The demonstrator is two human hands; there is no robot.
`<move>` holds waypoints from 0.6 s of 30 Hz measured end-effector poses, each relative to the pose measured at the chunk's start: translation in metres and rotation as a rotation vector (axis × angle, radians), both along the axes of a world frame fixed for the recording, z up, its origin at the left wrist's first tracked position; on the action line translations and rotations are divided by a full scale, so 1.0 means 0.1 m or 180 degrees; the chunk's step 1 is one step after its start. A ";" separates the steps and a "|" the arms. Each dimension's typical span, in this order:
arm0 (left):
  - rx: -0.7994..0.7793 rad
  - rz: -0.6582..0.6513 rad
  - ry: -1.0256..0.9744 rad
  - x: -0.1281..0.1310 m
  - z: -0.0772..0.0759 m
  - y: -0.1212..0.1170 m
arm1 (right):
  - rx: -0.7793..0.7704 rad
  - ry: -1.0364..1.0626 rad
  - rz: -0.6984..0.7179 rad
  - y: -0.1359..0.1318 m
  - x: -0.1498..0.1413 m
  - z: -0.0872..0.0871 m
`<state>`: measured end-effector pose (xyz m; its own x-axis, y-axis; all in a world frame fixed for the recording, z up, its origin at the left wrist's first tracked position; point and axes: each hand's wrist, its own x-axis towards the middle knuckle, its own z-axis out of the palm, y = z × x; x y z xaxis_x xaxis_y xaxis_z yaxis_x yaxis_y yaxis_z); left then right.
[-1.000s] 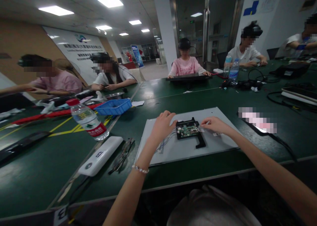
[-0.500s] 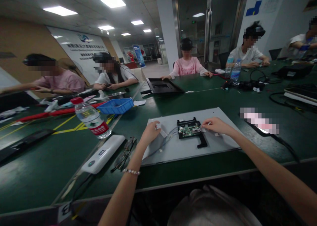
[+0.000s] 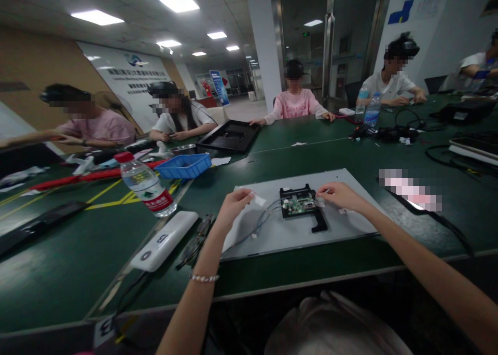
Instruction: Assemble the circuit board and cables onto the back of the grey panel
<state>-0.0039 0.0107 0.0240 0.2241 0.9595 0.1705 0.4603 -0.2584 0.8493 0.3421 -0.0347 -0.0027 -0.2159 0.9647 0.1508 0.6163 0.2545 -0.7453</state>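
Note:
My left hand [image 3: 234, 206] pinches a small white strip [image 3: 259, 199], which looks like tape, above the left side of a light grey panel [image 3: 268, 245]. On that panel lies a black bracket [image 3: 320, 223] framing a green circuit board [image 3: 299, 204]. Thin cables [image 3: 260, 221] run from the board's left side across the panel. The fingers of my right hand [image 3: 339, 195] are closed in a pinch at the board's right edge. Something small and pale shows by its fingertips, too unclear to name.
Left of the panel are glasses [image 3: 194, 243], a white power bank [image 3: 166, 241], a water bottle [image 3: 150, 186] and a blue tray [image 3: 184, 167]. A phone [image 3: 408, 192] with a cable lies right. Co-workers sit around the table; one touches a black frame [image 3: 243, 146].
My left hand has shifted slightly left and up with the strip. My right hand stays nearly in place. Across the table, the black frame has moved left and lies flatter.

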 end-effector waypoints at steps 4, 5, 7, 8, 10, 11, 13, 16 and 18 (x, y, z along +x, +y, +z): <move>0.0133 -0.0313 0.0649 0.06 -0.06 -0.01 | 0.0259 -0.0106 -0.0026 -0.02 -0.10 0.06; 0.0173 -0.0353 0.0867 0.06 -0.08 -0.01 | 0.0341 -0.0136 -0.0002 -0.02 -0.13 0.08; 0.0238 -0.0334 0.1193 0.05 -0.10 0.00 | 0.0513 -0.0213 0.0074 -0.04 -0.19 0.13; 0.0299 -0.0278 0.1267 0.04 -0.10 -0.01 | 0.0600 -0.0256 0.0128 -0.05 -0.23 0.17; 0.0562 -0.0092 0.1256 0.02 -0.08 -0.03 | 0.0780 -0.0373 0.0273 -0.08 -0.33 0.24; 0.0748 -0.0002 0.1215 0.03 -0.06 -0.04 | 0.0884 -0.0443 0.0372 -0.09 -0.40 0.28; 0.1115 0.0063 0.1175 0.05 0.00 -0.09 | 0.1135 -0.0645 0.0613 -0.13 -0.55 0.33; 0.1336 -0.0277 0.1257 0.11 0.08 -0.18 | 0.1569 -0.1199 0.1182 -0.15 -0.82 0.34; 0.1294 -0.0575 0.1347 0.14 0.11 -0.22 | 0.1801 -0.1571 0.1527 -0.14 -1.00 0.31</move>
<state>0.0106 -0.0114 0.0350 0.5053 0.7770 0.3755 0.6549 -0.6286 0.4195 0.2419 -0.0485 0.0281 -0.7439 0.5629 0.3603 0.5663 0.8172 -0.1074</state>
